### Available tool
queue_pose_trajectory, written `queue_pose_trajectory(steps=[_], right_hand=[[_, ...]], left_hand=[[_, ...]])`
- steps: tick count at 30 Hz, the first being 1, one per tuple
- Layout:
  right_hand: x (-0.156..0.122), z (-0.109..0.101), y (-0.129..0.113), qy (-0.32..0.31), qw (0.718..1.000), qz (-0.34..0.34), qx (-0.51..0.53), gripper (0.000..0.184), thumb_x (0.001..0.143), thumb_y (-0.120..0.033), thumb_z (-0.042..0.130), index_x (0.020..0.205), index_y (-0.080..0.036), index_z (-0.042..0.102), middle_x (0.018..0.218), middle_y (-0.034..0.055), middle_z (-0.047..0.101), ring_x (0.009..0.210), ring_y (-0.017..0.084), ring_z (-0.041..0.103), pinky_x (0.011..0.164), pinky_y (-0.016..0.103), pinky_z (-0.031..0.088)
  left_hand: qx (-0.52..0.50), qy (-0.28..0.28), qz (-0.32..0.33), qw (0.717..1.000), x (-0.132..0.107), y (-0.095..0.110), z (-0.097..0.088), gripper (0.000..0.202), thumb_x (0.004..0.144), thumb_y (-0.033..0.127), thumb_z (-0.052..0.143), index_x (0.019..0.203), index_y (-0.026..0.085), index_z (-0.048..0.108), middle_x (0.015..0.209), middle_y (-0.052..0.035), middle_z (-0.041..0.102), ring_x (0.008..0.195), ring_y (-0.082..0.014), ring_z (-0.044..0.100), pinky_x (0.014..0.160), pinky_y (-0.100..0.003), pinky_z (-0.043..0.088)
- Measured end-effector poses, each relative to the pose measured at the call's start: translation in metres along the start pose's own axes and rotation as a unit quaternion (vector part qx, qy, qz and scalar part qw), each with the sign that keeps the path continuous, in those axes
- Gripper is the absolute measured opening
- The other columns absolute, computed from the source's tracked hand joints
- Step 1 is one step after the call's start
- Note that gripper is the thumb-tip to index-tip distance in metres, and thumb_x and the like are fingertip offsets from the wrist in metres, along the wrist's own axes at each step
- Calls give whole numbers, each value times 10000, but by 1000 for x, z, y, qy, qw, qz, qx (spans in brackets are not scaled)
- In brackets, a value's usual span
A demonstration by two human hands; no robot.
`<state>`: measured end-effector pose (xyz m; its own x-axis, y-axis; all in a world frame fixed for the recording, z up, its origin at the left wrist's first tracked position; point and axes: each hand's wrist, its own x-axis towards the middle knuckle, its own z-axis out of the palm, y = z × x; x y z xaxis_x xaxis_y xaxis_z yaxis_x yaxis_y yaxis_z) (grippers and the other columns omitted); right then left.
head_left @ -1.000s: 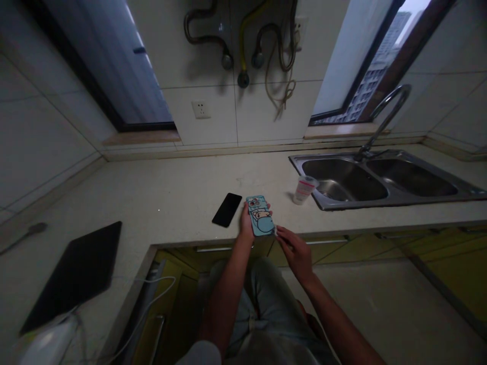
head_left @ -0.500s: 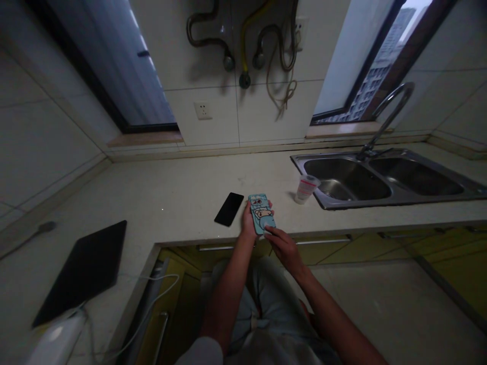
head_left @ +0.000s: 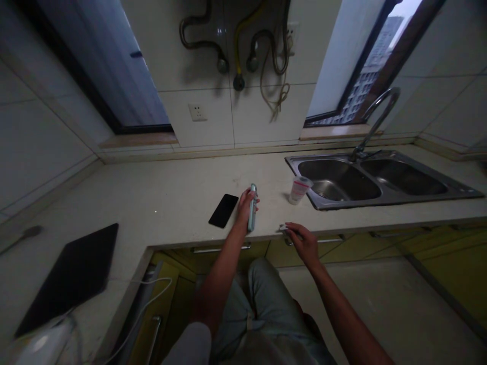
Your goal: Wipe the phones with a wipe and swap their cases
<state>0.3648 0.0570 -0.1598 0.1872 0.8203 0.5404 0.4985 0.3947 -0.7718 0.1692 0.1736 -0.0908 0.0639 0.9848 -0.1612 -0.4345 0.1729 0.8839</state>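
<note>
Teal phone case (head_left: 251, 208), light and slick, best held by its long sides, stood edge-on, clamped in the left hand (head_left: 245, 206) near the front edge of the counter (head_left: 160, 203), right hand (head_left: 302, 243) open just beside that edge!

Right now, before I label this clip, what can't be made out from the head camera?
From the head view:
- Blue cartoon phone case: turned edge-on in the left hand, so its printed side is hidden.
- White object: cut off by the bottom edge, so what it is cannot be told.
- Plastic cup: contents and label too small and blurred.
- Right hand: too dim to tell whether it touches the counter front edge.
</note>
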Motion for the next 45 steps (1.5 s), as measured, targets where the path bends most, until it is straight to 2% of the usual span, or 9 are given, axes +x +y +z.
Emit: queue_pose_trajectory(steps=[2,5,10,20,30,36,40,42,45], right_hand=[[-1,0,0,-4,1000,18,14,201,891,-379,660,971,-216,745,1037,94,757,967,241,712,864,408,572],[0,2,2,8,998,54,32,224,875,-404,672,970,-216,749,1031,93,753,970,244,702,872,416,557],[4,3,3,47,987,134,73,296,820,-453,711,959,-194,746,999,90,753,924,236,699,862,408,550],[29,6,2,203,886,324,264,399,609,-421,847,858,-145,703,787,23,722,663,149,654,586,268,563],[31,6,-1,195,821,323,430,323,648,-326,863,792,-153,632,921,87,770,773,191,745,671,281,620],[31,15,-19,167,777,325,513,171,776,-270,750,812,-184,606,979,88,768,891,263,747,747,491,635],[31,14,-22,156,742,356,547,74,856,-249,649,892,-187,636,943,73,770,918,237,742,810,490,626],[33,12,-21,143,739,362,549,101,871,-275,641,911,-183,652,939,74,769,933,227,740,853,473,617],[38,10,-25,129,758,345,538,154,845,-332,692,904,-191,670,972,69,763,986,223,727,912,443,597]], left_hand=[[212,35,99,972,5,8,9,678,755,452,735,1350,204,527,1225,-126,622,1100,-247,613,876,-322,485],[494,51,195,846,8,11,23,798,717,450,778,1397,156,482,1322,-197,551,1238,-329,517,1002,-399,411],[690,32,204,694,7,-7,33,702,781,467,713,1357,129,496,1247,-218,574,1173,-357,522,944,-430,427],[712,61,216,665,13,-10,20,812,886,626,488,1482,87,373,1527,-257,346,1334,-380,405,1057,-452,357],[786,126,56,603,-3,42,-74,752,768,577,638,1342,114,488,1219,-230,620,1159,-385,543,905,-465,463],[776,123,26,618,-5,46,-80,639,722,559,669,1172,112,593,1172,-234,621,1128,-360,589,889,-407,480],[733,122,1,669,3,49,-81,644,666,509,718,1151,107,583,1162,-239,637,1092,-353,630,858,-386,492],[678,140,5,721,4,48,-83,656,630,440,765,1169,135,550,1159,-215,654,1072,-336,645,836,-375,495],[478,120,14,870,0,44,-83,623,564,410,834,1069,170,560,1043,-150,695,941,-282,674,752,-342,505]])
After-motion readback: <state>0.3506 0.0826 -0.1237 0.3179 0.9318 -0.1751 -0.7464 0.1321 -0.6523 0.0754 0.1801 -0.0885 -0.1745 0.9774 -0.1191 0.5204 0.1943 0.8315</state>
